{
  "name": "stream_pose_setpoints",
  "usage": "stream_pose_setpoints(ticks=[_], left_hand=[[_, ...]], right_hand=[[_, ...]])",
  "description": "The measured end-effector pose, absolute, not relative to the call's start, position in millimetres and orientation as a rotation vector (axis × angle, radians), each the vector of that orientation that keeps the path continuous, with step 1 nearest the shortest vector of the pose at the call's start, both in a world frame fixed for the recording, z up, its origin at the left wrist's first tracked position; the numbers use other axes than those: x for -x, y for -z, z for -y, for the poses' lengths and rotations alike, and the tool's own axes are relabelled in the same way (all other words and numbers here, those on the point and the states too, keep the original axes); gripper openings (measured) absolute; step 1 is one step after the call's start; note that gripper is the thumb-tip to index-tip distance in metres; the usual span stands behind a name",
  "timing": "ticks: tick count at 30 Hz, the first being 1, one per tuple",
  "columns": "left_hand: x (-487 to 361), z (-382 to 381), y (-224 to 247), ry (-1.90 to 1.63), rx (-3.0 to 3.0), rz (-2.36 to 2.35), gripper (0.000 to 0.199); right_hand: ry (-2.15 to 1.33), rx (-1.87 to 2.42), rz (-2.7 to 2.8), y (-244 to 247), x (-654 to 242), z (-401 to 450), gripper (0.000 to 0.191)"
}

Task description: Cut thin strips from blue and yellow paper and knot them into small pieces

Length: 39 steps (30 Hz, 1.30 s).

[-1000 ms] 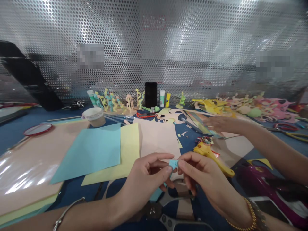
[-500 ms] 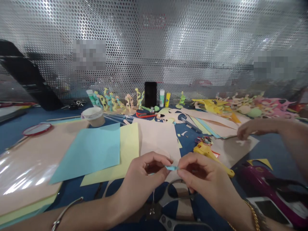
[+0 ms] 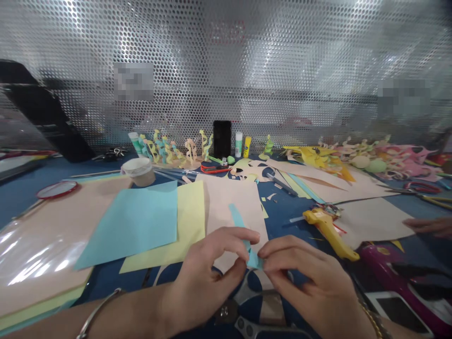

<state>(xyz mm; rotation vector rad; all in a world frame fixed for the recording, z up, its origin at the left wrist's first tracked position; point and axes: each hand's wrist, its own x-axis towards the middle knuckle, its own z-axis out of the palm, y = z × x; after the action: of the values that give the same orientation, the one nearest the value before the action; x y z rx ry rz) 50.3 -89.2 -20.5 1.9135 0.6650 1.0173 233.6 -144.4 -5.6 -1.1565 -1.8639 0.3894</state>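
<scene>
Pinching a thin blue paper strip (image 3: 236, 215) between the thumb and fingers of the left hand (image 3: 212, 263), with the finger gap nearly closed. Holding the folded end of the same strip in the tips of the right hand (image 3: 310, 278), with the fingers bent and close together. Near the middle of the desk (image 3: 278, 209), with the long end over the pink sheet (image 3: 229, 190) and pointing to the back edge. Under the 2 hands, big gray scissors (image 3: 247, 294). Toward the left edge, a blue sheet (image 3: 134, 221) on top of a yellow sheet (image 3: 190, 212). Along the back edge, a black phone (image 3: 222, 139) standing up beside 2 glue sticks (image 3: 238, 143). Toward the right edge, a yellow tool (image 3: 330, 233), and farther over, another person's hand (image 3: 432, 227) by a pale sheet (image 3: 377, 219).
</scene>
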Motion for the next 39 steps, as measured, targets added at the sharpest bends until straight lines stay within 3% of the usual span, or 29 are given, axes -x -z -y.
stream_pose_setpoints(ticks=[9,12,16,21,39], left_hand=[[-52,87,21,-1.131,-1.947,-0.59,0.025],[-52,86,16,-1.098,-1.981,-0.616,0.025],[-56,87,13,-0.869,-1.667,-0.801,0.013],[-63,86,12,-0.694,-1.347,-0.852,0.013],[-65,82,15,-0.635,-1.272,-0.861,0.016]], right_hand=[[-0.215,1.124,1.98,3,-236,147,0.017],[-0.377,1.165,1.851,2,-234,146,0.016],[-0.837,1.331,1.487,5,-234,141,0.007],[-1.309,1.349,1.163,13,-237,133,0.025],[-1.415,1.399,1.097,12,-232,129,0.03]])
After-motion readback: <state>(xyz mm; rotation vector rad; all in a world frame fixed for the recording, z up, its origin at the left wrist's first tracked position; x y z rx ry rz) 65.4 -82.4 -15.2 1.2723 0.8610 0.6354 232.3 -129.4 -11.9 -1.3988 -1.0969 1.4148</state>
